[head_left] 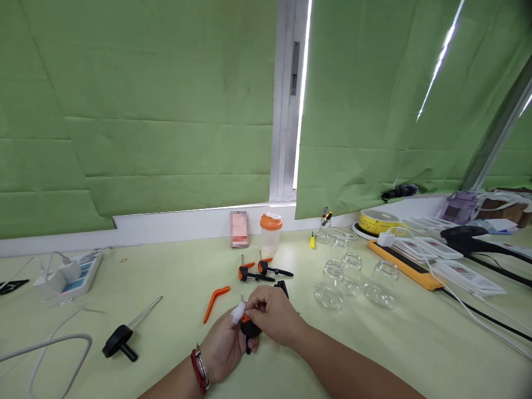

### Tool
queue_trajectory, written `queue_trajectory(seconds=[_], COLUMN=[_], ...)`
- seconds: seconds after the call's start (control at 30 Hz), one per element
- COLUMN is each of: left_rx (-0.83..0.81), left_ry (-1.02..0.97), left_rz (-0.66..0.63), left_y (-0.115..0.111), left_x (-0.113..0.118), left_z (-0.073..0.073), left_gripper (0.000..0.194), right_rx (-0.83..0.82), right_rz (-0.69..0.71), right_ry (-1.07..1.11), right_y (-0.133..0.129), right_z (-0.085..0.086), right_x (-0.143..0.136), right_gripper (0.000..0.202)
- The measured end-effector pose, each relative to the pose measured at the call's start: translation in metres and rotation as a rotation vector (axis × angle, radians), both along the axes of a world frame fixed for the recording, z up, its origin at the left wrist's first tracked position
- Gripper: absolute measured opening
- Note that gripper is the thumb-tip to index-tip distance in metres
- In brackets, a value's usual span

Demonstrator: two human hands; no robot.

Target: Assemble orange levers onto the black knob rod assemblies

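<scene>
My left hand (226, 344), with a white wrap on the thumb, is closed around a black-and-orange clamp-like piece (249, 328). Part of that piece is hidden by the fingers. From the right, my right hand (272, 316) pinches at its orange upper part, fingertips close to the left thumb. Just beyond the hands lie two similar black-and-orange pieces with metal rods, the left one (245, 272) and the right one (268, 268). A small black part (282, 287) shows behind my right hand. To the left rests a bent orange lever (215, 302).
Farther left lies a black knob with a metal rod (120, 340), near a white power strip (81, 277) and cables. An orange-lidded cup (271, 233) stands by the wall. Several glass jars (381, 285) and an orange-edged power strip (405, 265) are on the right.
</scene>
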State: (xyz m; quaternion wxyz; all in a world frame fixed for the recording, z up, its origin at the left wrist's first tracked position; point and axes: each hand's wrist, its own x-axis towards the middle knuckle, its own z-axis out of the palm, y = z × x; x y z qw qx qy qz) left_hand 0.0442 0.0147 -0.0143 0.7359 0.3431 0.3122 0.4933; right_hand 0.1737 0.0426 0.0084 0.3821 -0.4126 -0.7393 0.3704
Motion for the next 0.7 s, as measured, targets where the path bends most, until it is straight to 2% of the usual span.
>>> queue_trajectory(seconds=[0.17, 0.4, 0.53, 0.7], left_rx=[0.009, -0.005, -0.028, -0.033], left_ry=[0.004, -0.030, -0.038, -0.102], left_rz=[-0.004, 0.006, -0.024, -0.056], left_y=[0.000, 0.000, 0.002, 0.002], left_x=[0.000, 0.000, -0.001, -0.001], left_z=[0.000, -0.003, -0.003, -0.001], left_gripper=[0.033, 0.033, 0.029, 0.025], right_rx=[-0.017, 0.135, 0.180, 0.278], right_rz=[0.028, 0.146, 0.190, 0.208], right_ry=[-0.064, -0.157, -0.219, -0.343], right_y=[-0.001, -0.004, -0.005, -0.005], right_z=[0.006, 0.014, 0.016, 0.013], right_x=[0.002, 0.007, 0.007, 0.005], right_gripper=[0.012, 0.020, 0.011, 0.030])
